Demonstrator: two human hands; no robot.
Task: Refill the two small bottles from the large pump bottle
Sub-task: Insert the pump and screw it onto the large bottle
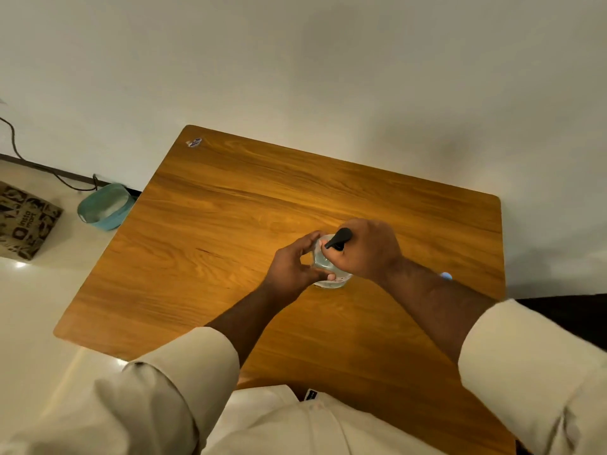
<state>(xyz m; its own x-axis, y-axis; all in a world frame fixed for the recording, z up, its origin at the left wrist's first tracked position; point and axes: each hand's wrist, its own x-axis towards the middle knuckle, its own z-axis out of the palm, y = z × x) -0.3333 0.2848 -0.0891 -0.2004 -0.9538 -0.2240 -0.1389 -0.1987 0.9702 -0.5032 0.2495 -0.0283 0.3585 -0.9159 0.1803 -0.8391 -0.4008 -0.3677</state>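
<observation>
near the middle of the wooden table (230, 205) stands the large pump bottle (328, 274), clear, with a black pump head (340, 238). right hand (368, 249) curls over the pump; left hand (290, 267) is curled against the bottle's side, maybe pinching something small, too hidden to tell. no small bottle shows plainly, only a blue speck (445, 276) behind the right forearm. filling seems barely begun; liquid level unclear.
</observation>
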